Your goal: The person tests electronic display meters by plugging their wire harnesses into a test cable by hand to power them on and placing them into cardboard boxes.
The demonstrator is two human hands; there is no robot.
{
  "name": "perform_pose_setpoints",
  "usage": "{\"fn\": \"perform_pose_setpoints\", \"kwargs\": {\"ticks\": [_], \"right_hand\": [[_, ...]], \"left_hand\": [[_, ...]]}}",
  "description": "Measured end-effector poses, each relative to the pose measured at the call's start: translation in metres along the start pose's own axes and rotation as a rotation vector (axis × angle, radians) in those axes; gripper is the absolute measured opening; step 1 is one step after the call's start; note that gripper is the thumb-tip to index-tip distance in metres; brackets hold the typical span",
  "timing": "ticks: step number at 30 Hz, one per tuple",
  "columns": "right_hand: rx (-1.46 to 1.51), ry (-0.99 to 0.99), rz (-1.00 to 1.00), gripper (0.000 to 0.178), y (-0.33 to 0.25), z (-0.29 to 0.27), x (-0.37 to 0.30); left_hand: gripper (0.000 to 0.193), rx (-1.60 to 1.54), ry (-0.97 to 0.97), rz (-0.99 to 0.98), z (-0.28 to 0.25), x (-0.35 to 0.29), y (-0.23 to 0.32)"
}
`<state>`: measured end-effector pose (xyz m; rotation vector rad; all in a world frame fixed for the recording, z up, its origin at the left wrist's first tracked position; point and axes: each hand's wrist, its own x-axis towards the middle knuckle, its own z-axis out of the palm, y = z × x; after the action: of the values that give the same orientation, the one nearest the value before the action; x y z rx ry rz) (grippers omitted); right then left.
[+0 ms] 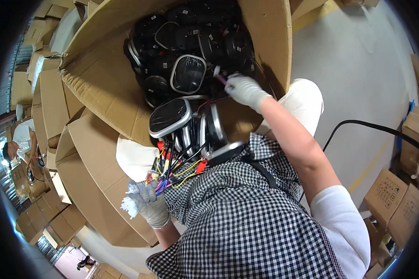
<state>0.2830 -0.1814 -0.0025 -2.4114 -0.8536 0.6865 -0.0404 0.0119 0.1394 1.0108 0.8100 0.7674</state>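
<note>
My gloved left hand point(149, 204) is closed round a bundle of coloured wires point(162, 186), with white plug connectors sticking out past its fingers. The wires run to several black parts with silver-rimmed, rounded faces point(171, 117) gathered at my lap; red tags point(201, 166) hang among the leads. Over the open cardboard box point(102, 88), my gloved right hand point(246, 90) pinches a purple wire point(221, 80) with a white connector at its end, slightly blurred. More black silver-rimmed parts point(188, 74) are piled inside the box beyond that hand.
Brown cardboard flaps point(102, 172) and stacked cartons stand at the left, where another person point(23, 139) works. Cartons point(386, 193) also stand at the far right. A black cable point(358, 122) arches above the grey floor point(354, 65) on that side.
</note>
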Motion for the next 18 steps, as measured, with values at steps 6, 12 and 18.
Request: {"fn": "perform_pose_setpoints", "kwargs": {"ticks": [6, 12, 18], "right_hand": [[-0.134, -0.285, 0.06, 0.029, 0.007, 0.084, 0.008], [1.143, 0.201, 0.275, 0.022, -0.04, -0.038, -0.007], [0.352, 0.323, -0.617, 0.017, -0.085, -0.009, -0.071]], "left_hand": [[0.026, -0.182, -0.07, -0.16, -0.004, -0.006, 0.0], [0.039, 0.172, -0.28, -0.335, -0.004, -0.001, -0.003], [0.057, 0.252, -0.468, -0.207, 0.028, 0.026, -0.053]]}}
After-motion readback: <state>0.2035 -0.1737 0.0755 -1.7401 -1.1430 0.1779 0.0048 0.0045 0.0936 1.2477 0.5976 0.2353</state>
